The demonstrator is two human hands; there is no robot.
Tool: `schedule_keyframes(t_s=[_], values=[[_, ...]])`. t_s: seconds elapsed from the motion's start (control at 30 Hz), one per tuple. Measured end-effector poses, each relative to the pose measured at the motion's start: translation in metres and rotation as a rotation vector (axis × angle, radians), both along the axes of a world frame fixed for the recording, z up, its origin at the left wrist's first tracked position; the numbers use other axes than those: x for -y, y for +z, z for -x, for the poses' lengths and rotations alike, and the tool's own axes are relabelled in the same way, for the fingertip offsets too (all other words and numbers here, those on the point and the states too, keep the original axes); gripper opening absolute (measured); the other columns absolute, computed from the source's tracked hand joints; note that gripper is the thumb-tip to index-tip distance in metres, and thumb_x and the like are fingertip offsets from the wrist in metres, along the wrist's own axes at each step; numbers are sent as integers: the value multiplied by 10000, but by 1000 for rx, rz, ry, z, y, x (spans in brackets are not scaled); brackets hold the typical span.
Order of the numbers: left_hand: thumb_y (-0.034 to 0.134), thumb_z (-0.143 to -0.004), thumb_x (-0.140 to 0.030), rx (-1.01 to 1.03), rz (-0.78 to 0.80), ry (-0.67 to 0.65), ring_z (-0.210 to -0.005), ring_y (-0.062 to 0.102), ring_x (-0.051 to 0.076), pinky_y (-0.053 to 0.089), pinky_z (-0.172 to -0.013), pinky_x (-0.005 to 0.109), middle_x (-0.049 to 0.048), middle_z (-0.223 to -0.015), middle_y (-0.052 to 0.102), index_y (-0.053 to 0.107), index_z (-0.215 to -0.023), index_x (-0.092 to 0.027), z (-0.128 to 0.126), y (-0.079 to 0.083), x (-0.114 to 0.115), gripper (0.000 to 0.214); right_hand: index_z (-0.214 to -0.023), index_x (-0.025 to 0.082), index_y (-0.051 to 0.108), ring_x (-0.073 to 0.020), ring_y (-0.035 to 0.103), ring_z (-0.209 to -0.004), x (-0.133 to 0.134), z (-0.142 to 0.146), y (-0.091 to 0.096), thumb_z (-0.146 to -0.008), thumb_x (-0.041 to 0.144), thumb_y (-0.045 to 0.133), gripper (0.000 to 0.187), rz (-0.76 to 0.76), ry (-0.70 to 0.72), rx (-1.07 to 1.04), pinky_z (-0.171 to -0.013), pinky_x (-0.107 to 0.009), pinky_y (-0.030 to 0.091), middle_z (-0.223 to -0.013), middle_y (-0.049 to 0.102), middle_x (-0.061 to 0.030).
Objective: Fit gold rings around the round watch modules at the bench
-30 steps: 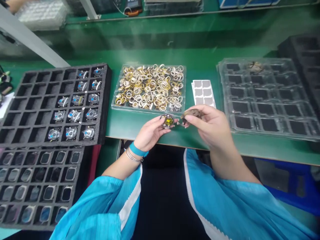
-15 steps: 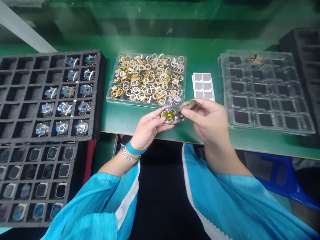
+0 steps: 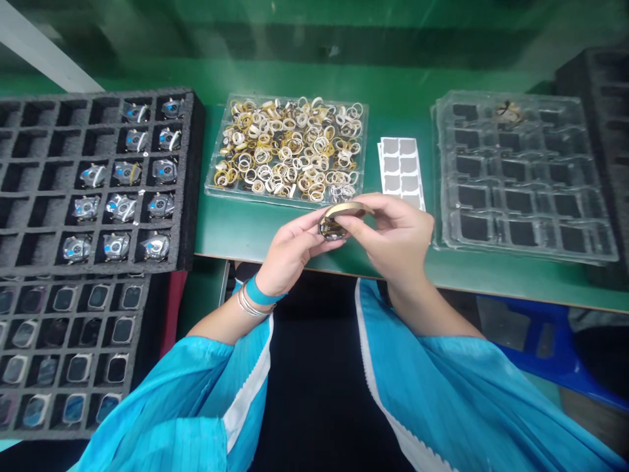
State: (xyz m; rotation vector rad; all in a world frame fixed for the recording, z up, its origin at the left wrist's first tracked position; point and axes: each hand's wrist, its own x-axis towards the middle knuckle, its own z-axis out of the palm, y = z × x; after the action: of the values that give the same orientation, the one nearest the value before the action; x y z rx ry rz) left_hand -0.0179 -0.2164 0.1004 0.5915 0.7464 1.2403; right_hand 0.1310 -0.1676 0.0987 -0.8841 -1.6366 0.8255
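Left hand (image 3: pixel 287 254): fingers gripping round case (image 3: pixel 327 230). Right hand (image 3: pixel 400 239): pinching gold-rimmed disc (image 3: pixel 352 208), tilted over case, apparent long axis roughly 9–3 o'clock. Both at ring tray's (image 3: pixel 236 194) 5 o'clock.

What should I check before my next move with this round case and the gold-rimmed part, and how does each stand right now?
1. Left hand holding the round case: ok.
2. Right hand holding the gold-rimmed part: ok.
3. Gold-rimmed part lying flat on the case: not ok, it is tilted.
4. Contents of the case properly in place: cannot tell, mostly hidden.
5. Tray of rings set down on the bench: ok.
6. Right hand off the sticker sheet: cannot tell, they overlap in view.
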Motion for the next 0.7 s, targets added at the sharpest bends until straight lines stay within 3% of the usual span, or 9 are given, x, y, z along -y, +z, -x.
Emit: schedule_keyframes(t_s=[0.23, 0.5, 0.7], values=[[691, -873, -218, -86, -108, 25, -1036, 652, 163, 586, -887, 221, 39, -1088, 685, 721, -1067, -190, -3, -5, 0, 198, -890, 201, 735, -199, 672, -832, 0, 2, -2, -838, 190, 748, 54, -64, 1, 9, -789, -342, 571, -876, 702, -10], [724, -869, -321, -187, -122, 81, -1134, 621, 235, 600, -911, 298, 59, -1192, 654, 722, -1071, -194, -5, -9, 0, 239, -900, 203, 737, -191, 673, -839, -2, 5, -5, -842, 106, 731, 113, -116, 39, -30, -806, -339, 574, -889, 702, -12], [738, -859, -342, -209, -138, 137, -1084, 637, 209, 604, -886, 277, 46, -1181, 660, 723, -1098, -211, -7, -13, 0, 274, -928, 222, 738, -196, 673, -840, -3, 7, -10, -857, 107, 723, 136, -182, 45, -48, -799, -354, 575, -902, 701, -13]])
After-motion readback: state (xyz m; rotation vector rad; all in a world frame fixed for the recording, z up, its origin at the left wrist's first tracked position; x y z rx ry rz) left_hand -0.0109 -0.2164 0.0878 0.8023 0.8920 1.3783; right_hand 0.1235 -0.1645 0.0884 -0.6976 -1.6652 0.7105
